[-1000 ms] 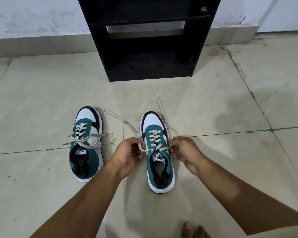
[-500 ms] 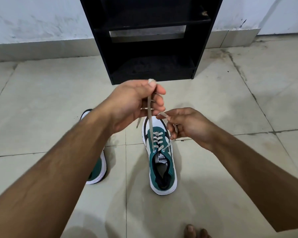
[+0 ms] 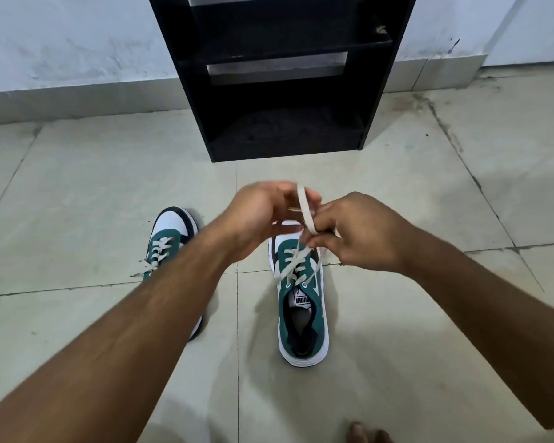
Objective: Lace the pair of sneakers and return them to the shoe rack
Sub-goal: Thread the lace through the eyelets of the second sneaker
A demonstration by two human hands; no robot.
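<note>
Two green, white and black sneakers stand on the tiled floor, toes toward the rack. The right sneaker (image 3: 303, 311) is laced with a cream lace (image 3: 305, 210), whose two ends rise above its toe. My left hand (image 3: 259, 215) and my right hand (image 3: 359, 231) meet there, each pinching a lace end; a loop stands between the fingers. The left sneaker (image 3: 167, 238) is partly hidden behind my left forearm, and its laces look tied. The black shoe rack (image 3: 282, 75) stands against the wall beyond the shoes.
Pale floor tiles with dark grout lines (image 3: 237, 362) spread all around. A white wall with a low skirting (image 3: 77, 97) runs behind the rack. My bare toes (image 3: 365, 434) show at the bottom edge.
Both hands lifted the lace ends up from the sides of the right sneaker. My left hand then dropped from its high pull and the hands came together above the toe, forming a loop.
</note>
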